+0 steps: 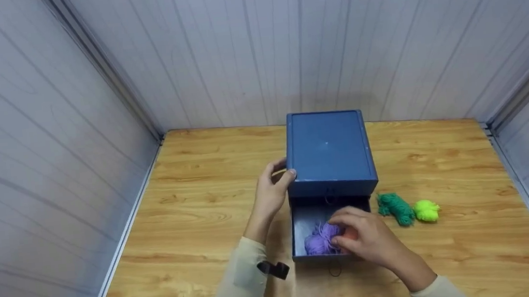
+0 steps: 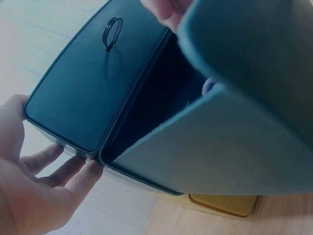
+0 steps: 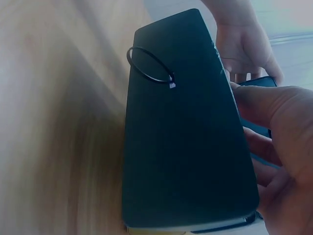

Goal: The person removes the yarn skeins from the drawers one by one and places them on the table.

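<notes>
A blue two-drawer box [image 1: 330, 147] stands on the table with its lower drawer [image 1: 301, 222] pulled out. My left hand [image 1: 271, 189] steadies the box at its front left corner, thumb on the top edge and extended fingers against the side. Inside the drawer lies a bundle of purple yarn [image 1: 319, 242]. My right hand [image 1: 370, 235] reaches over the drawer's right side and pinches the purple yarn between fingertips and thumb. Something orange [image 1: 350, 233] shows between that hand's fingers, mostly hidden. In the right wrist view, the drawer front [image 3: 186, 132] hides the fingertips.
To the right of the box lie a dark green yarn bundle [image 1: 397, 208] and a neon yellow yarn bundle [image 1: 427, 210]. Black loop pulls hang on the upper drawer front [image 2: 112, 34] and the lower one. Pale panel walls [image 1: 245, 48] enclose the wooden table [image 1: 193, 213].
</notes>
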